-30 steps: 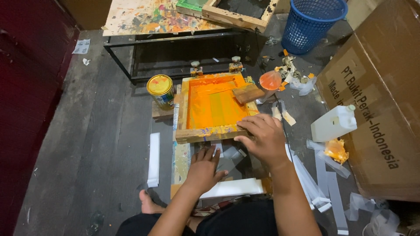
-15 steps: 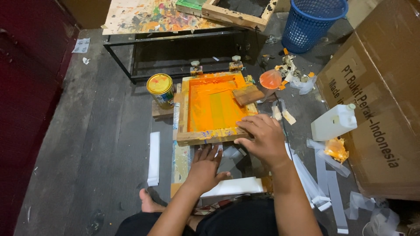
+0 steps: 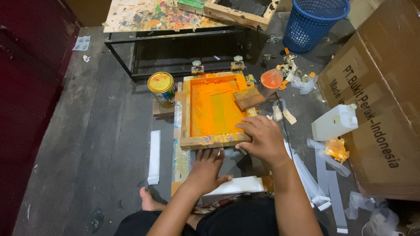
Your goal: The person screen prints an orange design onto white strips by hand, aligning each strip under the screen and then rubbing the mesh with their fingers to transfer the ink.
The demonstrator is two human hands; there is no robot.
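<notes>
Sitting on the dark floor (image 3: 87, 144) directly behind the wooden screen frame (image 3: 215, 140), one bare foot (image 3: 148, 202) showing to the near left of it. Pressing left hand (image 3: 209, 168) flat, fingers spread wide and holding nothing, onto the sheet just under the frame's near edge. Resting right hand (image 3: 261, 139) on the frame's near right corner, fingers loosely curved over the wood, gripping lightly rather than clamping. Lying inside the frame: orange ink (image 3: 216, 107) across the mesh, with a wooden squeegee (image 3: 249, 98) propped at the right rail. Advisable here: keeping the frame square over the sheet, holding the sheet still with even palm pressure, lifting or lowering from the corner without dragging sideways, keeping fingers off wet ink. Standing just left of the frame's far corner, a yellow-lidded tin (image 3: 161, 88); right of the frame, a white plastic jug (image 3: 334, 122) near a cardboard box (image 3: 376, 105). Beyond the frame, a black metal stand (image 3: 175, 52) and a blue basket (image 3: 313, 19).
</notes>
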